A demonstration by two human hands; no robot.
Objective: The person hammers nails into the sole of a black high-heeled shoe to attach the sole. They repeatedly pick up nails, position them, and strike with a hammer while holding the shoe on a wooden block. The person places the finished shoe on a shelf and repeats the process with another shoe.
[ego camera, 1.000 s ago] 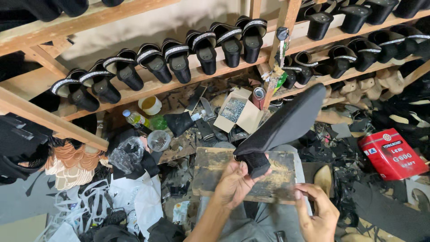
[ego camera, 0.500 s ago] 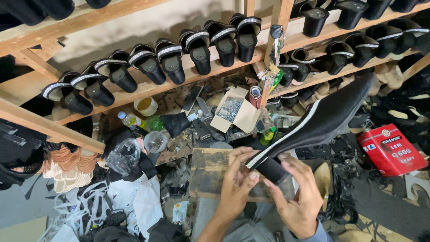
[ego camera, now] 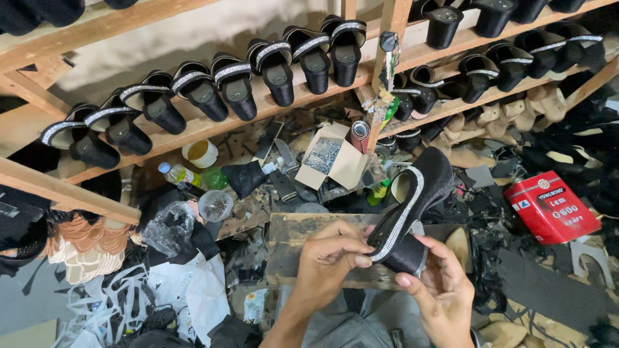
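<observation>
I pinch the black high-heeled shoe with the sparkly silver strip (ego camera: 412,206) in my left hand (ego camera: 335,258) and right hand (ego camera: 438,290) above the worn wooden board (ego camera: 290,238), and it looks light and stiff, best held by its chunky heel.

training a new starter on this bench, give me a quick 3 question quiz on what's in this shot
1. True or false: both hands hold the black shoe.
2. What lies beside the red can? A) black scraps B) a hammer C) a kettle
3. Fill in: the open cardboard box holds small ____ pieces.

Key: 1 true: left hand and right hand grip its near end. 2 A. 3 metal.
</observation>
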